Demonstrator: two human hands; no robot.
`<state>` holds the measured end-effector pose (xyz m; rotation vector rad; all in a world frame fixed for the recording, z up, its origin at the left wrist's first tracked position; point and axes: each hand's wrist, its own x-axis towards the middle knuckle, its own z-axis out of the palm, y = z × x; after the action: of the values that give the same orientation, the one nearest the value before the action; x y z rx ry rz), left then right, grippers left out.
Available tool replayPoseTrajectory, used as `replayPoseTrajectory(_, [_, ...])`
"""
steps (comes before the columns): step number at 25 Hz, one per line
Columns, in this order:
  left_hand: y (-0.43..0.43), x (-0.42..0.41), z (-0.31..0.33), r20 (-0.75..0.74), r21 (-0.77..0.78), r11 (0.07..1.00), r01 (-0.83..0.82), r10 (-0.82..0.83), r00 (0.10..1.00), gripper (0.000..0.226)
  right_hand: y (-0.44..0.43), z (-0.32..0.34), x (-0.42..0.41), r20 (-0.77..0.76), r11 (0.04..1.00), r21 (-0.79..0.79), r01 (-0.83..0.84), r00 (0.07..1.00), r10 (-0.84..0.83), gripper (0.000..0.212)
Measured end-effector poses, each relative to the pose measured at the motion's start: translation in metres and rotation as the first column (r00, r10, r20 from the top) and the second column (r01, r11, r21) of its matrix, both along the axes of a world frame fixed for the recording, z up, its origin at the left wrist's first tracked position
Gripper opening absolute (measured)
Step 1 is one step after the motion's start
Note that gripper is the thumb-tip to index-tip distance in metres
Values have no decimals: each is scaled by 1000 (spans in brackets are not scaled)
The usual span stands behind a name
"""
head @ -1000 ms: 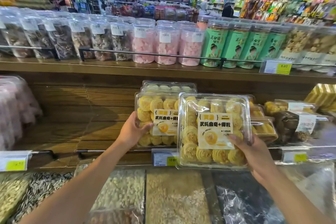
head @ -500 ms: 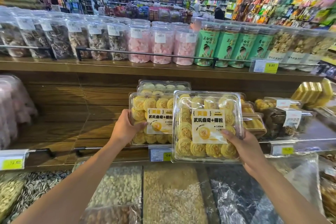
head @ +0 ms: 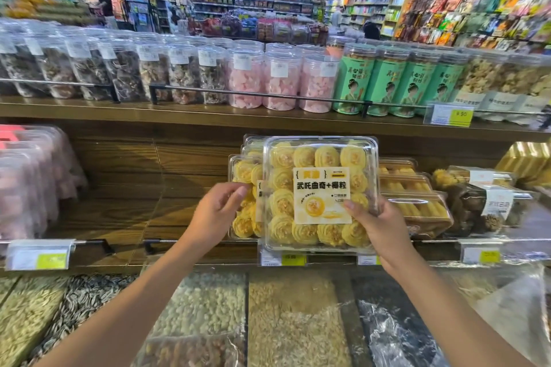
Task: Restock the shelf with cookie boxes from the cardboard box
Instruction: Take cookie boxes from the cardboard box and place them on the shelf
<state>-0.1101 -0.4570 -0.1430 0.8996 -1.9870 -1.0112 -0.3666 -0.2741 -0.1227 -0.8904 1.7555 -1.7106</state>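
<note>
Right hand (head: 378, 226) fingers grip the front cookie box (head: 316, 158); left hand (head: 217, 211) fingers pinch the rear cookie box (head: 243, 171).

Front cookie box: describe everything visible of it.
The front cookie box is a shut clear plastic clamshell holding rows of yellow swirl cookies, with a cream label in Chinese print. It is held upright facing the camera, partly covering a rear box of the same kind. The right hand grips its lower right corner, thumb on the label.
</note>
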Motion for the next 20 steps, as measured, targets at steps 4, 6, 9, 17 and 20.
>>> replayPoseTrajectory(4, [2, 9, 5, -8, 178, 978, 111, -111, 994, 43, -41, -1, 26, -95, 998, -50, -42, 995, 37, 31])
replayPoseTrajectory(6, [-6, 17, 3, 3, 180, 982, 55, -56, 998, 45, -56, -7, 33, -139, 997, -55, -60, 989, 52, 39])
replayPoseTrajectory(9, [-17, 23, -7, 10, 170, 985, -19, 18, 1000, 45, -75, -22, 37, -247, 998, -8, -55, 968, 52, 41])
replayPoseTrajectory(17, [-25, 25, -33, 61, 82, 991, -110, 105, 993, 49, -88, -49, 45, -452, 988, 114, 103, 891, -40, 44])
replayPoseTrajectory(20, [-25, 22, -34, 69, 74, 990, -122, 117, 991, 48, -88, -54, 43, -456, 988, 90, 125, 887, -71, 48])
